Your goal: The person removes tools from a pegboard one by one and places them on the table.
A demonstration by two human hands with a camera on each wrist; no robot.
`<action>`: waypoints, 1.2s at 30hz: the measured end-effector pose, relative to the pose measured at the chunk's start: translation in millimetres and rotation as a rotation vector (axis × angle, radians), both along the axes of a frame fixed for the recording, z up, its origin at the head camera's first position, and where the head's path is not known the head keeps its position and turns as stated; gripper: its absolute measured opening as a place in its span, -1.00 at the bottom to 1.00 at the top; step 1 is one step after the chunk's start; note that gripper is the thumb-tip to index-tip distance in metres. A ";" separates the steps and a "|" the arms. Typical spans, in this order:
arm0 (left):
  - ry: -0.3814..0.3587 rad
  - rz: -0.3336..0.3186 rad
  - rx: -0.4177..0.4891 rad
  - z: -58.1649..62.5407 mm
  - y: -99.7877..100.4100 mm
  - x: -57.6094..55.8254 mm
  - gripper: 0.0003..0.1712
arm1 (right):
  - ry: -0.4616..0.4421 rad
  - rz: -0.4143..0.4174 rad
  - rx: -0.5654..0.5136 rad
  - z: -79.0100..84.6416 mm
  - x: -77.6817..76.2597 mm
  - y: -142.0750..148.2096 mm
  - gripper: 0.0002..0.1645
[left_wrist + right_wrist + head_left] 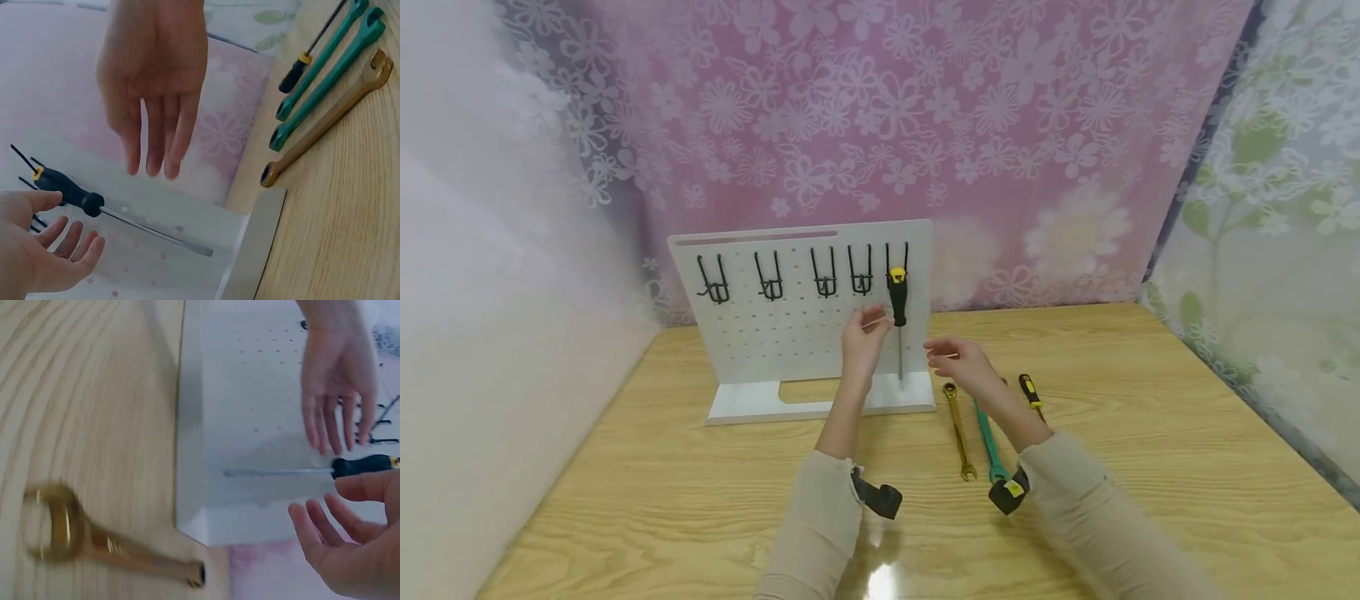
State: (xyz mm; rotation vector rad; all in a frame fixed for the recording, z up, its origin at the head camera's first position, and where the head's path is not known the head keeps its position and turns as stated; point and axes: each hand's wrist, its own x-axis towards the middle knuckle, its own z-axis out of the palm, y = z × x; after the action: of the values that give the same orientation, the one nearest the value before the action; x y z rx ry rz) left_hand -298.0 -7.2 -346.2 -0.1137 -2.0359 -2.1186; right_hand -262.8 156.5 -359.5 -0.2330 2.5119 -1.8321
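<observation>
A flat-blade screwdriver with a black and yellow handle (898, 302) hangs blade down from the rightmost hook of the white pegboard (760, 342). Just left of its handle is my left hand (863, 340), with fingers loosely bent and nothing gripped. In the left wrist view the thumb of that left hand (44, 250) overlaps the handle; whether it touches, I cannot tell. My right hand (964, 367) hovers past the board's right edge, fingers relaxed, holding nothing. The right wrist view shows that right hand (356, 537) beside the hanging screwdriver (362, 465).
Right of the board, a gold wrench (958, 429) lies on the wooden table (647, 508). Two green wrenches (328, 78) and a smaller screwdriver (1028, 388) lie beyond it. Several black double hooks (769, 279) line the board's upper part.
</observation>
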 end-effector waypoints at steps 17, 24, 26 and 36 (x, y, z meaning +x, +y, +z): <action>0.014 -0.104 0.158 -12.6 10.2 -17.0 -0.56 | -0.098 -0.092 -0.086 -21.6 -20.4 -45.9 -0.64; 0.010 -0.086 0.137 -11.5 11.6 -15.9 -0.56 | -0.079 -0.128 -0.116 -22.5 -16.6 -45.0 -0.75; 0.010 -0.085 0.132 -11.1 11.5 -15.6 -0.56 | -0.072 -0.129 -0.125 -22.6 -15.8 -45.0 -0.76; 0.013 -0.085 0.116 -9.7 11.5 -9.6 -0.56 | -0.044 -0.110 -0.125 -22.9 -9.7 -42.9 -0.81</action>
State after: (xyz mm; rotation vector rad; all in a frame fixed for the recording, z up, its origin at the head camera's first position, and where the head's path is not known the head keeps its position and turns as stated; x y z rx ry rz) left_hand -307.6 4.4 -355.9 -0.1992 -1.9283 -2.2741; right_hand -272.5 113.5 -382.4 -0.0574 2.4302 -2.0136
